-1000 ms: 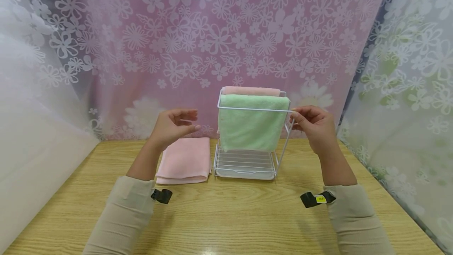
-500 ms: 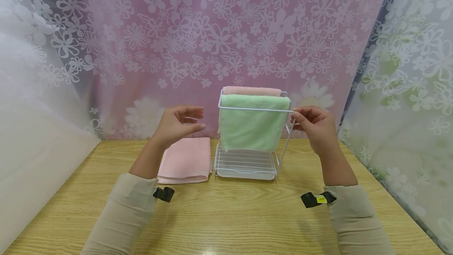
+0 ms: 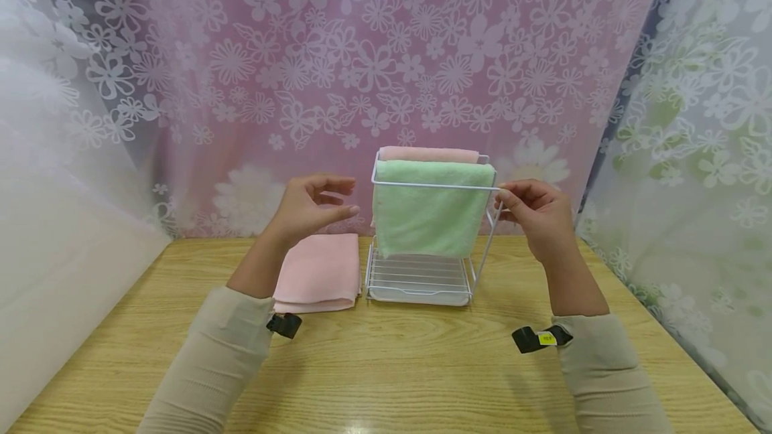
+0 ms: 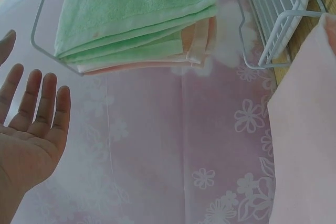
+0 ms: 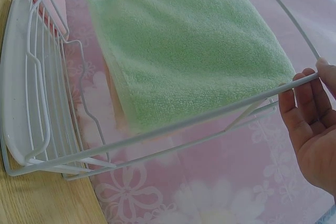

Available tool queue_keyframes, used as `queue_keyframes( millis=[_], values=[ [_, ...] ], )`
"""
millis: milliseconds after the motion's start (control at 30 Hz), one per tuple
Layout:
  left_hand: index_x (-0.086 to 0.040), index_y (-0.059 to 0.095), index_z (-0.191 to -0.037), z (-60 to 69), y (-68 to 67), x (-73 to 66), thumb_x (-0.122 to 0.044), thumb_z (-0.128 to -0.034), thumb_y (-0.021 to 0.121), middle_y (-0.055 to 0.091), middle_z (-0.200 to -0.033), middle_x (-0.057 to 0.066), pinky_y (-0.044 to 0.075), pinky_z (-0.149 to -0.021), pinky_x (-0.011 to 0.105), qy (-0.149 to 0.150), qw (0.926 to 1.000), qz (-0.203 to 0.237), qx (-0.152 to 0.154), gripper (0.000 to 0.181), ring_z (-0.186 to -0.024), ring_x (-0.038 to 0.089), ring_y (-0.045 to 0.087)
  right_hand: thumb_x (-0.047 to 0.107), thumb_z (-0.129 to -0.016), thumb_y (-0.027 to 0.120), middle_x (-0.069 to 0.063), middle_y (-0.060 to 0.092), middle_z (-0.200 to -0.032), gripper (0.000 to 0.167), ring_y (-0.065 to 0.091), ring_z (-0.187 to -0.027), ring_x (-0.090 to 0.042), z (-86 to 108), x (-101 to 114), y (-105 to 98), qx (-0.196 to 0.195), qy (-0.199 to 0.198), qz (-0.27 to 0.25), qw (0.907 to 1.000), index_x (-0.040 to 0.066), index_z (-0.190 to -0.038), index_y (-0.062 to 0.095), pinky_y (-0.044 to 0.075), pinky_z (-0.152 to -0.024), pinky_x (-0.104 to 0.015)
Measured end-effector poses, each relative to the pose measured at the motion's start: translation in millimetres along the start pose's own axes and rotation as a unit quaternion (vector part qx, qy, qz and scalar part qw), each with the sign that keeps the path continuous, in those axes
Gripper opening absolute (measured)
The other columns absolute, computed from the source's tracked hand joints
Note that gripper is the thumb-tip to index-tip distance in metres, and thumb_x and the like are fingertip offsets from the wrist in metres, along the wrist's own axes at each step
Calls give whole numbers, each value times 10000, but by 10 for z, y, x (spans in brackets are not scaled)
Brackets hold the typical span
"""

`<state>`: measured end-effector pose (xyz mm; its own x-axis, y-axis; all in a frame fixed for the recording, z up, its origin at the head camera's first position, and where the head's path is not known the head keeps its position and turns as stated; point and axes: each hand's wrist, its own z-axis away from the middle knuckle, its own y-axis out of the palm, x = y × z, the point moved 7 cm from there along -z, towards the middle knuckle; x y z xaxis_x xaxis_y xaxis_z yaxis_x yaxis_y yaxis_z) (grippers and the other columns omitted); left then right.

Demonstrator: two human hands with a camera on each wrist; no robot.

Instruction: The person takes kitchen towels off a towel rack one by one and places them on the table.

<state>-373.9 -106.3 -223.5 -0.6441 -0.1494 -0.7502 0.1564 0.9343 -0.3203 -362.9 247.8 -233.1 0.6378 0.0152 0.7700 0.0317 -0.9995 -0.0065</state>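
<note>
A white wire rack (image 3: 419,292) stands on the table with a green towel (image 3: 431,209) draped over an upper bar. Behind it a pink towel (image 3: 428,154) hangs on another bar. My right hand (image 3: 539,216) pinches the rack's top front right corner between thumb and fingers; the right wrist view shows this hand (image 5: 317,129) at the wire corner. Left of the rack my left hand (image 3: 307,209) is raised in the air, fingers relaxed and apart from the thumb, touching nothing. In the left wrist view its fingers (image 4: 47,98) point toward the hanging towels.
A folded pink towel (image 3: 319,273) lies on the wooden table (image 3: 386,367), just left of the rack and partly below my left hand. A white tray (image 3: 416,297) sits in the rack's base. Flowered curtains (image 3: 386,72) stand behind and at both sides.
My left hand has moved right and slightly up, closer to the rack's left side. The right hand keeps its pinch on the corner, and the rack and towels have stayed in place.
</note>
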Motion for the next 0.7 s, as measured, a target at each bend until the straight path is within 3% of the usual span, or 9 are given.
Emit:
queue_keyframes(
  millis=[167, 433, 700],
  values=[
    [38, 670, -1166, -42, 23, -50, 4, -787, 790, 671, -1149, 158, 526, -895, 384, 44, 10000, -80, 12, 399, -1020, 238, 633, 21, -919, 657, -77, 672, -864, 126, 646, -716, -185, 0, 3, 5, 14, -41, -61, 10000, -82, -987, 687, 581, -678, -279],
    [39, 673, -1160, -86, 48, -106, -28, -814, 777, 668, -1152, 160, 533, -882, 376, -44, 9999, -163, -15, 368, -1027, 350, 629, 27, -918, 661, -71, 675, -856, 128, 644, -695, -199, -15, -16, 4, -7, -39, -58, 10000, -81, -982, 689, 580, -668, -265],
    [22, 689, -1139, -134, 99, -144, -71, -809, 795, 678, -1119, 137, 517, -900, 460, 48, 9994, -348, 7, 360, -1012, 256, 629, 40, -919, 665, -65, 676, -860, 131, 650, -702, -198, -2, -30, -4, -35, 31, -66, 10000, -68, -988, 692, 579, -677, -262]
  ],
)
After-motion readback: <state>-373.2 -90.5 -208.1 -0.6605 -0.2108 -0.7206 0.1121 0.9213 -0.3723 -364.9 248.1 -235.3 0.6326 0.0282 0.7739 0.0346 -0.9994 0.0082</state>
